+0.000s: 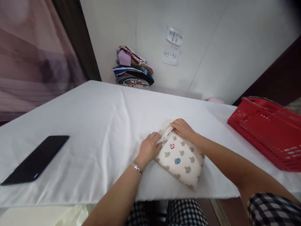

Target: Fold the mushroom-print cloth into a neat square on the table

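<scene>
A folded cream cloth (181,158) printed with grey, red and blue mushrooms lies at an angle on the white-covered table, near its front edge. My left hand (149,147) grips the cloth's layered edge at its left corner, the fingers curled over the folds. At the far corner of that same edge, my right hand (183,128) pinches the layers between thumb and fingers. The undersides of the folds and parts of both thumbs are hidden.
A black tablet-like slab (35,160) lies at the left of the white tablecloth (94,116). To the right stands a red plastic basket (265,131). Beyond the far edge is a stack of folded fabrics (134,69) against the wall, beside paper notes (171,56).
</scene>
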The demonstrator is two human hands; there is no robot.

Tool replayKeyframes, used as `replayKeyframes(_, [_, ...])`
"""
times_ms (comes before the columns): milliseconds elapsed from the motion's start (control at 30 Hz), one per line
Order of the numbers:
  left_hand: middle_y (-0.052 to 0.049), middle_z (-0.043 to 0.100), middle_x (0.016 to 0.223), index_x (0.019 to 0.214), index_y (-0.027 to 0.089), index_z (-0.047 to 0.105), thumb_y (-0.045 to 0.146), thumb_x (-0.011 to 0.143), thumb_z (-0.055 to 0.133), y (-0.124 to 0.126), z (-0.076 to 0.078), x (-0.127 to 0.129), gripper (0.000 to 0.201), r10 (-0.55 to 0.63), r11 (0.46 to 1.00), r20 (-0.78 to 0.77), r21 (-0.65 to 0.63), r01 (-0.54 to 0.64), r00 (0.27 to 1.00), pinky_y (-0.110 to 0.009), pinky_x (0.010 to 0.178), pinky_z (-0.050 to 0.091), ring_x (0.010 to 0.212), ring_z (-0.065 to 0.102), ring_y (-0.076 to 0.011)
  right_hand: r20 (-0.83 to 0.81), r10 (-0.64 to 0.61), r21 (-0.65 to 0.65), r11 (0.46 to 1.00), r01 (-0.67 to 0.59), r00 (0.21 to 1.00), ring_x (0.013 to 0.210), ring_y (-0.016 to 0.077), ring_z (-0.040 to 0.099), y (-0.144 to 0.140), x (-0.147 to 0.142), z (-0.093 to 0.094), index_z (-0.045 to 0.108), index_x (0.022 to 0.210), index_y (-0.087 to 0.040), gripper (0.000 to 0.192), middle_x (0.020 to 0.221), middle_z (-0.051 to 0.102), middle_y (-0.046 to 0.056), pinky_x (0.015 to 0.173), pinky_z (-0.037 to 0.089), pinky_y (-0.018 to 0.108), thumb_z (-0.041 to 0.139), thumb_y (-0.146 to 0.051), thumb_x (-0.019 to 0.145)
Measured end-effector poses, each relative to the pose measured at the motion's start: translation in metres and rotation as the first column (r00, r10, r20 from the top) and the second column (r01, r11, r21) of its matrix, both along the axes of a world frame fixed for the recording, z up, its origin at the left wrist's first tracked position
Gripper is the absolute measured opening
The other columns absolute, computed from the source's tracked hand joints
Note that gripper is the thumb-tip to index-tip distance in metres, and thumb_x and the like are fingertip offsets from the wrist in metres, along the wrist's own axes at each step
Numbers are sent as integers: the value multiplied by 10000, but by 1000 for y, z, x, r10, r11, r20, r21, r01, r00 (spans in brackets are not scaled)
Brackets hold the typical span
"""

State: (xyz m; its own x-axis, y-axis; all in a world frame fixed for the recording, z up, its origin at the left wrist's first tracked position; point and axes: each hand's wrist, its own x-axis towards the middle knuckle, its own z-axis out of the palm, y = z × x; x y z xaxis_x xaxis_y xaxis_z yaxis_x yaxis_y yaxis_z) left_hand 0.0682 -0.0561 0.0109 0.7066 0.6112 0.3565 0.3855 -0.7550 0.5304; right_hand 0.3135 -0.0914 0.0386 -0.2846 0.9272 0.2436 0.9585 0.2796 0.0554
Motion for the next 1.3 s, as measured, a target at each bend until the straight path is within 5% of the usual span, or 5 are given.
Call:
replayKeyframes(333, [-27, 587, 1082, 1021, 233, 521, 200, 792, 517, 2, -3, 1, 231, 19, 999, 44, -29, -18, 999, -314, 830, 455, 976, 549, -181, 10, 43, -176, 984, -40, 999, 1215, 218, 402, 14, 0, 14, 602, 999, -203, 309, 1157, 584, 70, 1047, 206, 449, 481, -63, 751])
replayKeyframes(600, [-38, 629, 947, 1067, 238, 550, 288, 806, 522, 2, -5, 2, 267, 119, 989, -61, -78, -124, 991, -320, 777, 451, 869, 575, -192, 56, 45, -265, 964, -29, 997, 1000, 194, 547, 22, -1, 19, 593, 868, -195, 198, 960, 629, 65, 1055, 191, 451, 498, -68, 749])
replayKeyframes(967, [-31, 625, 963, 1088, 249, 550, 256, 800, 527, 3, -5, 0, 289, 47, 998, -6, -49, -48, 999, -312, 772, 453, 886, 569, -190, 58, 86, -257, 964, -69, 995, 1023, 205, 534, 27, 0, 21, 571, 1101, -214, 378, 1016, 621, 72, 1054, 199, 446, 507, -93, 749])
replayKeyframes(1133, [-35, 623, 969, 1068, 244, 559, 272, 796, 533, 3, -7, 1, 275, 86, 993, -4, -78, -86, 996, -305, 783, 445, 886, 570, -188, 99, 40, -290, 957, -9, 994, 1036, 221, 517, 32, 5, 24, 632, 867, -212, 128, 981, 624, 69, 1050, 175, 462, 548, -177, 776])
replayKeyframes(1300, [-45, 623, 962, 1068, 226, 552, 305, 793, 527, 2, -4, 4, 287, 163, 968, -111, -176, -181, 980, -293, 780, 429, 859, 578, -180, 165, 3, -324, 945, 52, 986, 977, 202, 543, 40, 6, 28, 616, 863, -195, 138, 898, 644, 56, 1065, 142, 424, 538, -132, 769])
